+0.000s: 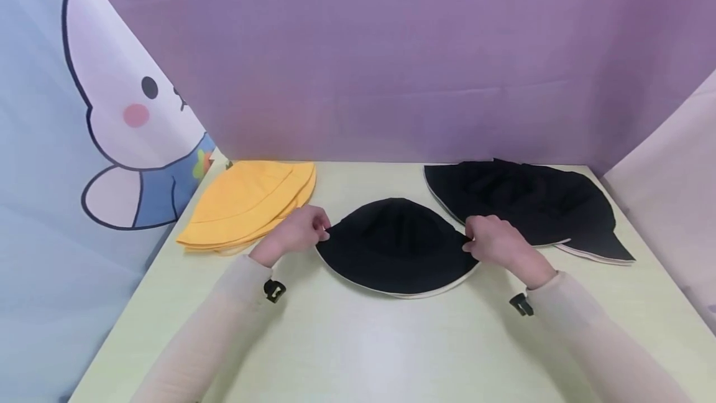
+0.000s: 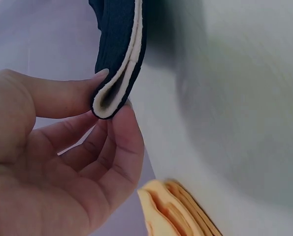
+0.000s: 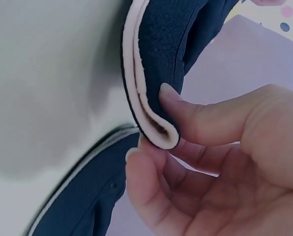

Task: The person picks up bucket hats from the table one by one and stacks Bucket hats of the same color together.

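Note:
A black bucket hat [image 1: 399, 247] with a cream lining edge is folded flat in the middle of the head view, held by both hands. My left hand [image 1: 299, 229] pinches the left end of its brim between thumb and fingers. At the opposite end my right hand [image 1: 500, 244] pinches the brim in the same way. Both wrist views show the folded brim, seen end-on, with its pale lining doubled inside: the left brim corner [image 2: 119, 73] and the right brim corner [image 3: 153, 98]. Shadow lies on the table under the hat.
Yellow hats [image 1: 246, 204] lie stacked flat at the back left of the pale table [image 1: 369, 353]. More black hats [image 1: 526, 204] overlap at the back right, close to my right hand. A purple cloth [image 1: 391, 61] hangs behind, and a printed curtain [image 1: 45, 204] hangs on the left.

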Demonstrator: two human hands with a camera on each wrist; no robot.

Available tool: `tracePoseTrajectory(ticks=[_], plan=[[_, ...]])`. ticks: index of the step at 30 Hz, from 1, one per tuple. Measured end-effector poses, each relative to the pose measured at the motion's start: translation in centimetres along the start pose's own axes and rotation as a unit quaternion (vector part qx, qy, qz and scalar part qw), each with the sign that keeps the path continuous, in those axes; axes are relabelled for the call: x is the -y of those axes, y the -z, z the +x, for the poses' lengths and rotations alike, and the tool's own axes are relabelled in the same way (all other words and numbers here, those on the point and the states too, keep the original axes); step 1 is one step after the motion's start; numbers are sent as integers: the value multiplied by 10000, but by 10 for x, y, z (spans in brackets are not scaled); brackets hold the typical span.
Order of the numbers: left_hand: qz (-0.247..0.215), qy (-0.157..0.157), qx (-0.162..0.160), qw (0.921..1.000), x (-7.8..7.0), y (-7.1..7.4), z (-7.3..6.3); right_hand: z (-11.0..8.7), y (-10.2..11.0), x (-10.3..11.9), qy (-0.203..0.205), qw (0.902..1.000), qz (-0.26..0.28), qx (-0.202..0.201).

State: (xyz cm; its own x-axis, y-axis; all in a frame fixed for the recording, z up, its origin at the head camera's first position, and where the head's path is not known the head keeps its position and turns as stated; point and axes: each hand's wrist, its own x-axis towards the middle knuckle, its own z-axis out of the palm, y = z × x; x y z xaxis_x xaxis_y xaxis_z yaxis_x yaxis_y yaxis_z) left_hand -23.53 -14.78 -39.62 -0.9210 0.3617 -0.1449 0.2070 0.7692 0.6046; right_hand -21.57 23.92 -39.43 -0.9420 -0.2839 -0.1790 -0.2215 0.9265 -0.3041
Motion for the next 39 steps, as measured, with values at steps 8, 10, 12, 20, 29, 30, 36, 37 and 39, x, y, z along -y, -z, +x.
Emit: tracePoseTrajectory(ticks=[8,10,12,20,29,30,36,37,39], plan=[[213,196,-93,9995,18,-6,1,10,-10,7,98,9999,-3,-38],[352,246,-61,9991,21,-9,1,12,-14,7,86,10000,-11,5],[479,297,-5,9984,23,-11,2,15,-18,6,61,10000,-5,51],[679,443,28,9967,26,-9,0,19,-29,7,226,9997,24,-28],[1146,246,24,9931,29,-12,3,18,-32,6,277,9991,-112,-305],[1219,249,24,9922,29,-13,3,18,-33,6,293,9990,-100,-316],[1469,344,144,9885,27,-16,7,12,-31,-3,189,9983,158,-520],[1477,376,179,9881,26,-15,7,11,-29,-5,124,9981,227,-560],[1461,432,231,9880,25,-15,7,9,-24,-13,1,9975,292,-650]])
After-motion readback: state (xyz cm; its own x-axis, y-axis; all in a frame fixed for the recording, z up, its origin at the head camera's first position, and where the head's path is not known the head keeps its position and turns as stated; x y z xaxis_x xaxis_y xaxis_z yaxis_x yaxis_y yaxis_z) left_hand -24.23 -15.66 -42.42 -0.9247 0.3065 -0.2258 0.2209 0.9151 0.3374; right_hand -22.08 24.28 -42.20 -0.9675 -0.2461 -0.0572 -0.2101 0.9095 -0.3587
